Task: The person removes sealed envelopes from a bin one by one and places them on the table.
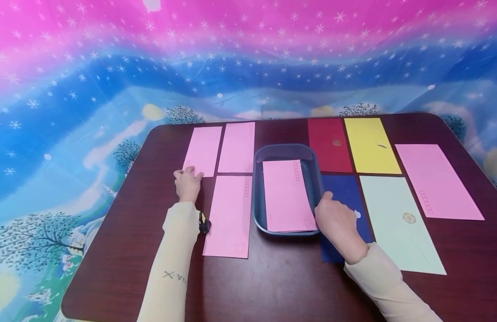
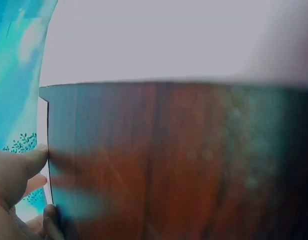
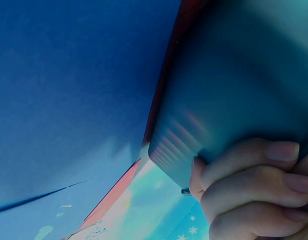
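Note:
My left hand (image 1: 188,185) rests at the lower edge of a pink envelope (image 1: 204,147) at the far left, its fingers spread and the fingertips touching the paper; the left wrist view shows them at the envelope's edge. My right hand (image 1: 337,221) grips the right rim of a blue-grey tray (image 1: 259,214), its fingers curled in the right wrist view. Inside the tray lies another pink envelope (image 1: 286,197), with printed postcode boxes. Two more pink envelopes, one at the back (image 1: 237,147) and one nearer (image 1: 229,219), lie left of the tray.
Right of the tray lie a red envelope (image 1: 329,145), a yellow one (image 1: 371,145), a dark blue one (image 1: 341,192) partly under my right hand, a pale green one (image 1: 401,223) and a pink one (image 1: 439,181). The dark wood table (image 1: 264,286) meets a printed backdrop (image 1: 248,67).

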### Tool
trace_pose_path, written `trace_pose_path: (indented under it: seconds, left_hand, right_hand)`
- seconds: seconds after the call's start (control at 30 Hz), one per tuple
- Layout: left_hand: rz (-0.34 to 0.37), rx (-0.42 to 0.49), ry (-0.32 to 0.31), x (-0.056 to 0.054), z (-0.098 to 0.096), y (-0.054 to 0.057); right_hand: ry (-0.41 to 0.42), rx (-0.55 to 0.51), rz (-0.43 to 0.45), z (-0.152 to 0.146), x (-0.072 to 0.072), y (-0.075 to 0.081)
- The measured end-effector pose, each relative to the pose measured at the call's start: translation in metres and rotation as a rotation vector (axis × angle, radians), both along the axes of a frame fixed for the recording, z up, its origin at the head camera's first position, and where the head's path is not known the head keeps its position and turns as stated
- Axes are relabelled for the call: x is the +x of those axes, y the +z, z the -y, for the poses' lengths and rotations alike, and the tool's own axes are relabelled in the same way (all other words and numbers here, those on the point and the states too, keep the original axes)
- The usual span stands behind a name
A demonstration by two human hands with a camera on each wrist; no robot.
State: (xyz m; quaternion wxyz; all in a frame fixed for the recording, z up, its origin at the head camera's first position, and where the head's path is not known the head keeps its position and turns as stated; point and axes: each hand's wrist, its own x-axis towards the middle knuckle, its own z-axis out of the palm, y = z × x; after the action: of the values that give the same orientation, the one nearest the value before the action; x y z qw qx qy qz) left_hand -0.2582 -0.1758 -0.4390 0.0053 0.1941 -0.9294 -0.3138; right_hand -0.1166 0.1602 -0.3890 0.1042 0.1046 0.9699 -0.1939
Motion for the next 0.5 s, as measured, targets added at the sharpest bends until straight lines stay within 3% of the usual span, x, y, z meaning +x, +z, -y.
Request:
trace_pose_path:
  seconds: [0.27,0.5]
  left_hand:
    - [0.107,-0.082,-0.092,0.0000,-0.0012,0.0033]
    - [0.147,-0.119,-0.133,-0.0011,-0.0020,0.0062]
  right_hand:
    - [-0.001,-0.001,-0.008,-0.0003,0.0004,-0.0008]
    - [-0.001,0.000,-0.022,-0.0004,0.0008,-0.0017]
